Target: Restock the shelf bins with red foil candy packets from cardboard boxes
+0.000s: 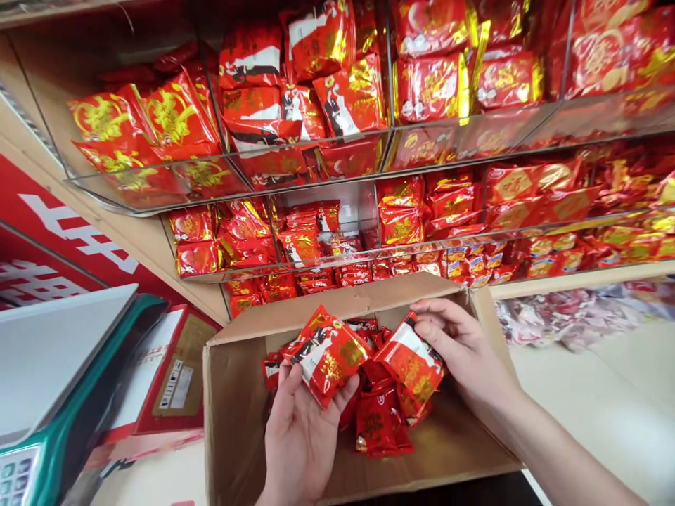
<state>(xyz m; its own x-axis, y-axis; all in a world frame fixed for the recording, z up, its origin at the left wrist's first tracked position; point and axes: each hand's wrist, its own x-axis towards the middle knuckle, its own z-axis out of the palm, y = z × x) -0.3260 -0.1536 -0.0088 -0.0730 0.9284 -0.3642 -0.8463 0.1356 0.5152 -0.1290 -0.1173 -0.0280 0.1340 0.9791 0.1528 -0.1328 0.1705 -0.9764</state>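
My left hand (311, 429), palm up, holds a red packet (330, 355) with gold lettering and a black-and-white couple picture, its fingers curled around the lower edges. My right hand (464, 344) pinches a similar red packet (414, 362) by its upper right edge, thumb on the front. Both packets are over an open cardboard box (232, 407). Inside the box lie several more red packets (380, 422), partly hidden under my hands and the held ones. What the packets contain does not show.
Shelves with clear dividers (387, 84) hold many red and gold packets (342, 98) behind the box. To the left stand a teal scale (100, 372) with a keypad and a red carton (176, 379). Clear plastic bags (574, 316) lie on the floor at right.
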